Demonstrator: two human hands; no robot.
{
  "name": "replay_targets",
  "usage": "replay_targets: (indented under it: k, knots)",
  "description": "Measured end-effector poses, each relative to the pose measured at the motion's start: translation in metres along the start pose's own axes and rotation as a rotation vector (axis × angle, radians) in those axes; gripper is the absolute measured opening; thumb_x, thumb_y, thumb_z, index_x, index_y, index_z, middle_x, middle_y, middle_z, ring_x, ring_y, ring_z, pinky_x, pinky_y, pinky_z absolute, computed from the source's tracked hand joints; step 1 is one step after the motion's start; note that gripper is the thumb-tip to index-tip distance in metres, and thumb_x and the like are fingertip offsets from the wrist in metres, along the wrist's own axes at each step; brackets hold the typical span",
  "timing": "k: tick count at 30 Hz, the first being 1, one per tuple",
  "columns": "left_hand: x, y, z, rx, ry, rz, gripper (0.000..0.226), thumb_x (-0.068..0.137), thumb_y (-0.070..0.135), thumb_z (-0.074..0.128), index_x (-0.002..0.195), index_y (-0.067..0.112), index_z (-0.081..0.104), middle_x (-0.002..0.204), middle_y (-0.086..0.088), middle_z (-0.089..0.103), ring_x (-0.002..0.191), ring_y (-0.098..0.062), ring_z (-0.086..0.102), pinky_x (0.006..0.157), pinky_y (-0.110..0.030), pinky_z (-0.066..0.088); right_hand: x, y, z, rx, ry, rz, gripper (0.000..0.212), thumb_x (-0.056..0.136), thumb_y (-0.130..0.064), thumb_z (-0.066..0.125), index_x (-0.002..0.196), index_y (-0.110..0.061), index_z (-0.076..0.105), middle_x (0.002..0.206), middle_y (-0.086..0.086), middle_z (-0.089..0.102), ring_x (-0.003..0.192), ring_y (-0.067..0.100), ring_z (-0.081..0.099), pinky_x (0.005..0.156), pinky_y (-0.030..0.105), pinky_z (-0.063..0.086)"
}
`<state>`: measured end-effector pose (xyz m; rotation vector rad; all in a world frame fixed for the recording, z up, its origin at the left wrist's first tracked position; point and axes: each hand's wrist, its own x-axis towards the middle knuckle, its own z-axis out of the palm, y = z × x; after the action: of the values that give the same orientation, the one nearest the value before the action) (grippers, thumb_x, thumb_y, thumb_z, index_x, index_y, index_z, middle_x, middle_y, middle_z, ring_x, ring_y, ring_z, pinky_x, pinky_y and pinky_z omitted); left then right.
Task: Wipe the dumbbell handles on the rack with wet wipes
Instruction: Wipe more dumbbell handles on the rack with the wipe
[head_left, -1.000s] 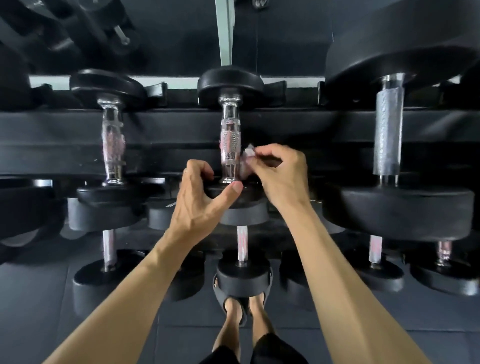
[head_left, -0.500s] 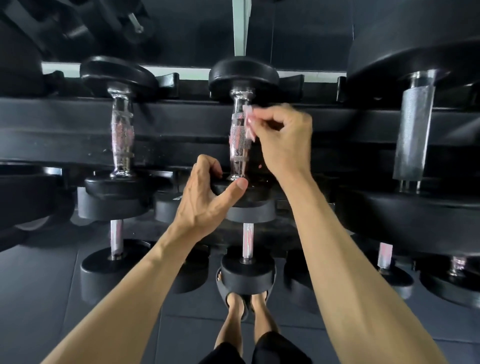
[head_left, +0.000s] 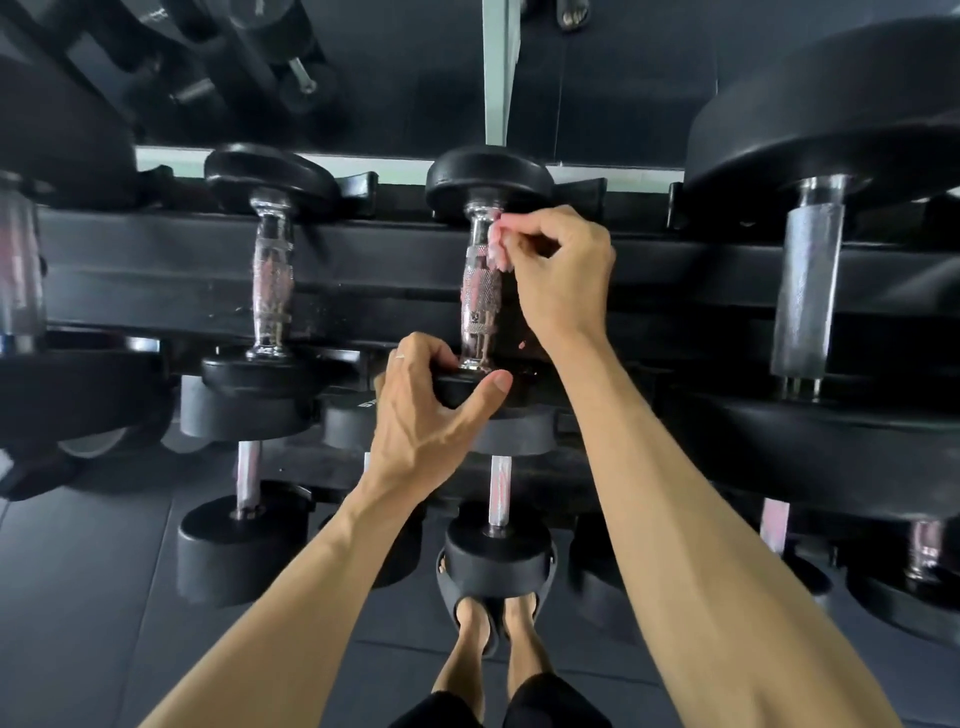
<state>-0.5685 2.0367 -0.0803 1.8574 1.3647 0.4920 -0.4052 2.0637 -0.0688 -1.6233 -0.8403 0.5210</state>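
1. While the left hand (head_left: 423, 415) grips the near head of the middle dumbbell (head_left: 480, 291) on the rack (head_left: 363, 270), its fingers curl over the rim.
2. The right hand (head_left: 563, 270) pinches a wet wipe (head_left: 496, 244) against the handle's far end, just below the far head.

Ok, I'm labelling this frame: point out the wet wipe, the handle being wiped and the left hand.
wet wipe (head_left: 497, 244), head view, bunched middle.
handle (head_left: 480, 304), head view, knurled middle.
left hand (head_left: 423, 415), head view, back of hand.
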Motion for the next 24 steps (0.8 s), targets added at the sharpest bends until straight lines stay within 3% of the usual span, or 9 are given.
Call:
replay_targets:
  k: [5,11,13,16,19,24]
  knots:
    - [0.003,-0.005,-0.010,-0.017,-0.056,-0.013,0.054,0.070,0.072,0.053,0.089,0.022,0.046,0.085,0.012,0.051,0.084,-0.009,0.051,0.079,-0.033,0.041,-0.055,-0.002,-0.007,-0.170,-0.082,0.028,0.011,0.085,-0.002,0.073,0.089,-0.011,0.079,0.087,-0.002,0.072,0.081,0.003,0.068,0.081,0.026,0.056]
    - [0.006,-0.013,-0.014,-0.051,-0.110,-0.041,0.049,0.069,0.077,0.053,0.085,0.032,0.042,0.088,0.004,0.056,0.083,-0.017,0.053,0.068,-0.025,0.039,0.005,-0.003,0.018,-0.071,0.113,0.063,0.012,0.085,-0.004,0.071,0.081,-0.013,0.078,0.074,-0.009,0.073,0.076,0.010,0.072,0.082,0.040,0.058]
    - [0.007,-0.016,-0.015,-0.057,-0.120,-0.051,0.048,0.070,0.077,0.053,0.087,0.033,0.044,0.090,0.005,0.057,0.087,-0.019,0.054,0.073,-0.029,0.042,-0.007,0.003,0.015,-0.080,0.072,0.099,0.007,0.086,-0.010,0.074,0.088,-0.014,0.079,0.083,-0.007,0.075,0.081,0.008,0.071,0.083,0.038,0.058]
    - [0.008,-0.015,-0.016,-0.070,-0.119,-0.026,0.053,0.072,0.073,0.054,0.090,0.023,0.049,0.090,0.005,0.058,0.089,-0.018,0.054,0.079,-0.033,0.044,-0.051,0.007,-0.006,-0.103,-0.118,0.201,0.007,0.086,-0.015,0.077,0.093,-0.014,0.079,0.086,-0.010,0.074,0.081,0.004,0.070,0.080,0.028,0.057]
    - [0.009,-0.015,-0.018,-0.082,-0.131,-0.020,0.054,0.072,0.070,0.053,0.089,0.020,0.049,0.091,0.005,0.059,0.090,-0.015,0.053,0.080,-0.031,0.043,-0.064,0.004,-0.014,-0.125,-0.200,0.258,0.006,0.085,-0.010,0.076,0.089,-0.013,0.079,0.086,-0.007,0.075,0.080,0.001,0.069,0.081,0.022,0.055]
    - [0.012,-0.018,-0.021,-0.068,-0.158,-0.010,0.049,0.073,0.074,0.050,0.085,0.026,0.046,0.087,0.004,0.058,0.086,-0.016,0.051,0.076,-0.033,0.042,-0.019,-0.007,0.001,0.026,-0.071,0.270,0.015,0.087,0.008,0.064,0.086,-0.003,0.074,0.071,-0.005,0.071,0.064,0.000,0.066,0.071,0.023,0.059]
